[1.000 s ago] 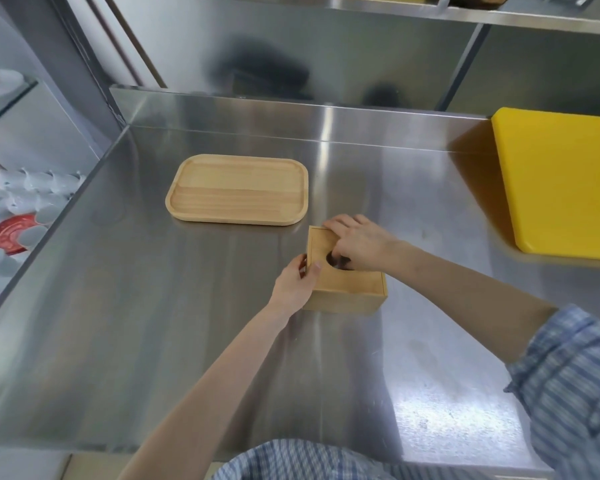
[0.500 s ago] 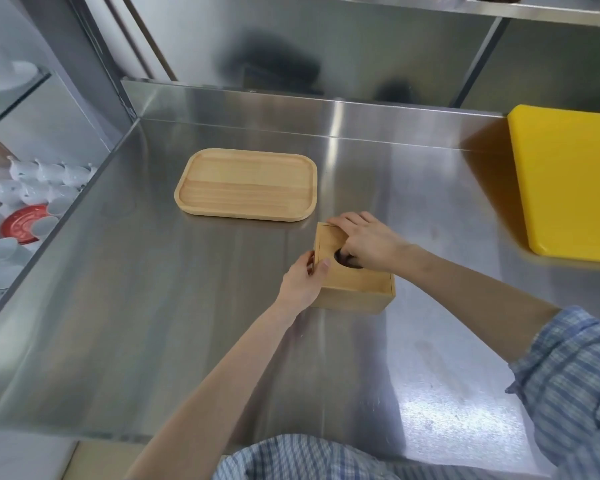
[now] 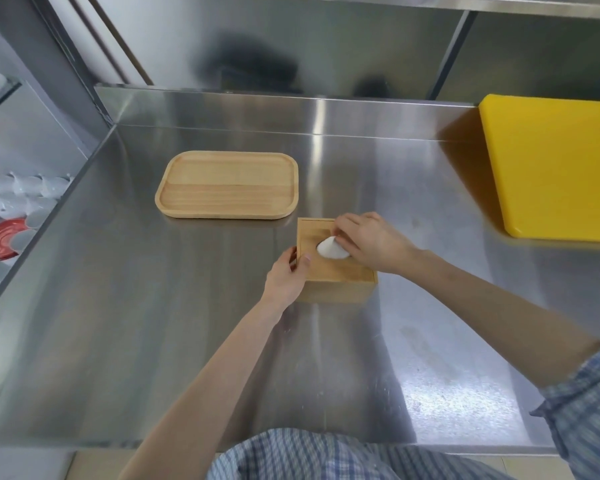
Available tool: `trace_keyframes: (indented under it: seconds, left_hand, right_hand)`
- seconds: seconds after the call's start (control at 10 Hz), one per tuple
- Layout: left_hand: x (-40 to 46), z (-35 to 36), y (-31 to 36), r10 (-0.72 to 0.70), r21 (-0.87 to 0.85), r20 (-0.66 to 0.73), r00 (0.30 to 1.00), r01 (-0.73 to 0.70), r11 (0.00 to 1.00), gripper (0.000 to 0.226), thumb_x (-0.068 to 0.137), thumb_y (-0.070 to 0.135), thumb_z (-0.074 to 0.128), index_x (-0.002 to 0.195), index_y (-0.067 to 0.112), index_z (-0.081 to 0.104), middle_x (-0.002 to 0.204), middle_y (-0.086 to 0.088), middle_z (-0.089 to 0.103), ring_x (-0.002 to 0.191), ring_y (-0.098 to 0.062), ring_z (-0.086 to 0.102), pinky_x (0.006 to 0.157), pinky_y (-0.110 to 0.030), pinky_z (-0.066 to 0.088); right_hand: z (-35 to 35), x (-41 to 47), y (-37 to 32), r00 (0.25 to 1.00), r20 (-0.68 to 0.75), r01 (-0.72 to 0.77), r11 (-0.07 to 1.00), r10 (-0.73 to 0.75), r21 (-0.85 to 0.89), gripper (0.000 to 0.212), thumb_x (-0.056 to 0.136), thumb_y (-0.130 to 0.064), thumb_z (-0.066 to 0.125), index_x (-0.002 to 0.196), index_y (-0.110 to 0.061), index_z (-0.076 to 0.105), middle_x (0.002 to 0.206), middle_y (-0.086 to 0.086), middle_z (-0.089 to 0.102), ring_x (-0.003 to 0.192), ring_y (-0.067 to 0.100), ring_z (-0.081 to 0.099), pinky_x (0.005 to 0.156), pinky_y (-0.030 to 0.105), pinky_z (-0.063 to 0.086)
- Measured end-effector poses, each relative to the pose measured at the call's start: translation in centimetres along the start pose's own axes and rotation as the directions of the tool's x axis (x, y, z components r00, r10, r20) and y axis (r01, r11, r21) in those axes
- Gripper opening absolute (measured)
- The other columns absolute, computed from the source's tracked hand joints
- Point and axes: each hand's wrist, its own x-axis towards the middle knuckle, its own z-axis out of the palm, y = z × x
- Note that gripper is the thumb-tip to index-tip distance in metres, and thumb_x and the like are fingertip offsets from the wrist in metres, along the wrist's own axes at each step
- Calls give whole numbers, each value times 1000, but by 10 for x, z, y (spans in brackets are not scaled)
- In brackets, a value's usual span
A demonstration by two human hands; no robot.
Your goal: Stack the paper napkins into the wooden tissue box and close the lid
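Mid-frame, your left hand [image 3: 286, 277] clamps the wooden tissue box [image 3: 336, 275] steady; your right hand [image 3: 371, 242] fingers pinch the napkin [image 3: 329, 248] tip, drawing it through the lid [image 3: 326, 268] hole.

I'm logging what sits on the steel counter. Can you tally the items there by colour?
Wood-coloured: 2, the wooden tray and the wooden tissue box
Yellow: 1, the yellow board
White: 1, the napkin poking from the box
Total: 4

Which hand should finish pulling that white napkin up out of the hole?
The right hand: its fingertips already pinch the napkin at the lid's hole. The left hand is busy bracing the box.
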Motion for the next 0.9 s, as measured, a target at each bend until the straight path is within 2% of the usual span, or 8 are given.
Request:
trace_keyframes:
  seconds: [0.2,0.4,0.5,0.7,0.9]
  left_hand:
    - [-2,0,2,-7,7,3,1000,7,1000,49,97,35,41,140,13,38,142,-6,49,130,-23,46,109,-35,36]
    - [-2,-1,2,-3,-4,12,1000,3,1000,49,96,36,41,140,13,38,142,-6,49,130,-22,46,108,-34,36]
    - [-2,-1,0,-3,-9,12,1000,3,1000,51,96,38,41,140,13,38,142,-6,49,130,-22,46,108,-35,37]
    - [2,-2,0,-27,-18,23,999,27,999,52,94,37,45,140,14,39,142,-3,48,130,-20,46,106,-32,35]
    - [9,-17,12,-45,6,-33,998,45,999,57,92,38,49,142,14,35,147,-4,44,135,-20,41,110,-32,30]
  right_hand:
    - [-3,-1,-1,998,-18,-56,982,60,178,21,98,-17,35,109,-4,47,104,17,63,92,36,57,71,35,43]
    - [2,-1,0,998,-45,-36,979,45,199,20,97,-15,39,106,-2,51,106,16,64,90,35,58,69,28,35]
    - [3,-2,0,997,-62,-30,979,43,202,22,96,-15,39,109,-3,52,110,15,64,93,35,59,70,27,36]
    - [2,-8,0,994,-82,-51,977,70,209,33,95,-14,41,126,-9,49,125,7,62,104,29,62,86,29,45]
    - [-11,-8,-2,982,-62,-149,927,181,343,39,95,-21,39,133,-17,44,132,5,57,120,24,53,101,35,41]
